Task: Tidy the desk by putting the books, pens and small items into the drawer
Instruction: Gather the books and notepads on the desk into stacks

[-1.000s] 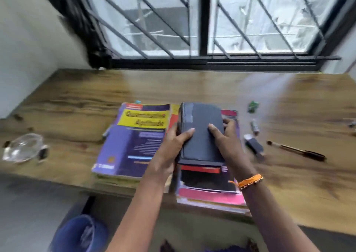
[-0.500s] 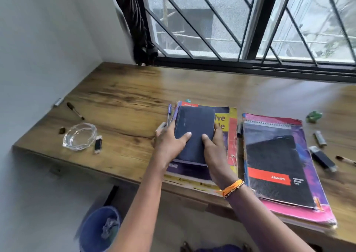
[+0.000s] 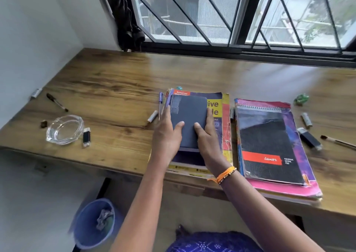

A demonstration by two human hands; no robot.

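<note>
Left hand: my left hand [image 3: 167, 138] grips the left edge of the dark book [image 3: 187, 120], thumb flat on its cover.
Right hand: my right hand [image 3: 207, 139] holds the right edge, thumb on the cover, fingers down the side.
Dark book: lies on the purple and yellow book [image 3: 215, 109], left stack.
Right stack: spiral pad [image 3: 269, 145] on pink books.
Surface [image 3: 115, 90]: pen [image 3: 57, 102], glass ashtray [image 3: 65, 129].
</note>
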